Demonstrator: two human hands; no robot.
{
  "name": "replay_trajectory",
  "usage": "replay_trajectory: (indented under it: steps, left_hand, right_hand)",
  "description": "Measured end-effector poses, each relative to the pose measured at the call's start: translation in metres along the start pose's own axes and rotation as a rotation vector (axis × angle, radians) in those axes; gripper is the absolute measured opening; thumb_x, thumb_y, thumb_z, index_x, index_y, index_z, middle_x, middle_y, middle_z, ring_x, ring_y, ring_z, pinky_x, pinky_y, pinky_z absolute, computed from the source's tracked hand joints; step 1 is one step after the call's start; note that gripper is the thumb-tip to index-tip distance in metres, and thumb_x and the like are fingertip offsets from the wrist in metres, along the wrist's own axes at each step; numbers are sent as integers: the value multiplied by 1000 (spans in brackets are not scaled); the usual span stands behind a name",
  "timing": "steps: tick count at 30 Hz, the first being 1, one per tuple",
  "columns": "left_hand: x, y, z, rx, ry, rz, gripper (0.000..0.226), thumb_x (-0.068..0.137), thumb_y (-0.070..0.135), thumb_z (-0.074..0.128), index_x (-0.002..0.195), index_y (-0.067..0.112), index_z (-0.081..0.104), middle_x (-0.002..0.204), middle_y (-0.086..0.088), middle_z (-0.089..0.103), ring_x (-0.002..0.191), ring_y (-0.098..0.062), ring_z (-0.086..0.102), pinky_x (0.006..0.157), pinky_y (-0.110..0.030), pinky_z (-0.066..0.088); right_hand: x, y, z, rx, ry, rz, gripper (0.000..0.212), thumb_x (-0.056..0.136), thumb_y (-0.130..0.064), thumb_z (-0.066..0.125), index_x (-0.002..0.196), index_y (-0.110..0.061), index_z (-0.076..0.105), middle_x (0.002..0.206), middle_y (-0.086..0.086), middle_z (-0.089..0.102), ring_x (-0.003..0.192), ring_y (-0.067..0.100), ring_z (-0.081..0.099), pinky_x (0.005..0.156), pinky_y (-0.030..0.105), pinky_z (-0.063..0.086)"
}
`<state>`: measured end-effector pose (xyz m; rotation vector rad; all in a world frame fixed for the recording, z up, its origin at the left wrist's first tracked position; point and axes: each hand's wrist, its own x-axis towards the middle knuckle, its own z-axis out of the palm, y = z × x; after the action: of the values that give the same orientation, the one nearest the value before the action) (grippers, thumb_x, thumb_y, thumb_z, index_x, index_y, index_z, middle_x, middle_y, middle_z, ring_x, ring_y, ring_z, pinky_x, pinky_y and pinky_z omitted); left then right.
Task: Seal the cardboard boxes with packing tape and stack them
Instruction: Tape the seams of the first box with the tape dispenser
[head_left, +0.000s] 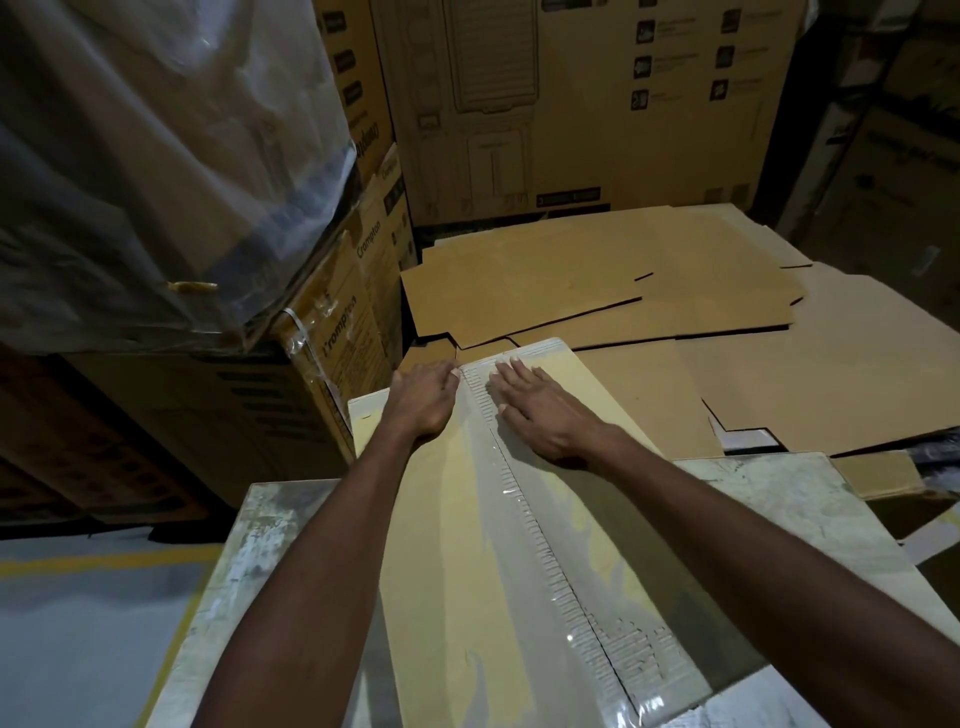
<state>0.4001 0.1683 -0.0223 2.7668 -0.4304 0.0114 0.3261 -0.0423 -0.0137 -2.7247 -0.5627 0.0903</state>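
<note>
A person leans over a cardboard box (441, 561) that lies on a worn, pale table (270, 525). A strip of clear packing tape (524, 499) runs the length of the box top, covering the seam where the two flaps meet. Both hands are at the far end of that strip. The left hand (423, 397) rests on the flap to the left of the seam, its fingertips touching the tape's edge. The right hand (540, 410) lies flat on the right flap with its fingers spread, partly over the tape. Neither grip is closed on anything; both palms press down.

The step in hand appears to be smoothing the tape. To do it well, press firmly outward from the seam and rub the far end down over the box edge so it will not lift. The wrinkled patch near the body likely needs more rubbing.

Flattened cardboard sheets (545, 280) lie beyond the table, and printed cartons (337, 322) stand to the left.
</note>
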Motion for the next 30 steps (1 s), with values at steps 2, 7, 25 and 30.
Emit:
replay_trajectory:
  steps: [2,7,25,30]
  left_hand:
    - [1,-2,1,-11,-1,-2,44,111,37,23,143,27,52,144,0,58,131,-25,48,113,-53,26]
    - [10,-10,1,-66,-28,-18,42,111,39,26,141,29,54,141,-3,61,130,-27,52,111,-49,30]
    - [7,-5,-7,-2,-61,-28,42,111,39,26,142,29,53,141,-6,60,131,-32,50,113,-54,25]
    - [-2,-6,-2,9,74,76,39,111,30,31,142,25,54,151,-1,51,145,-24,35,116,-49,19]
  right_hand:
    - [19,1,-7,-3,-45,-39,58,112,-31,25,165,-11,12,173,6,-1,159,17,-6,130,37,1]
    - [47,3,-14,-55,-119,-90,56,112,-24,27,165,-9,13,173,9,2,160,19,-2,127,31,1]
    - [-79,20,-4,-60,-127,-279,64,101,-34,25,162,-15,32,170,-4,21,158,4,7,129,30,8]
    - [-74,2,-9,-43,-63,-236,63,102,-37,21,157,-14,41,169,-1,27,157,8,14,128,28,10]
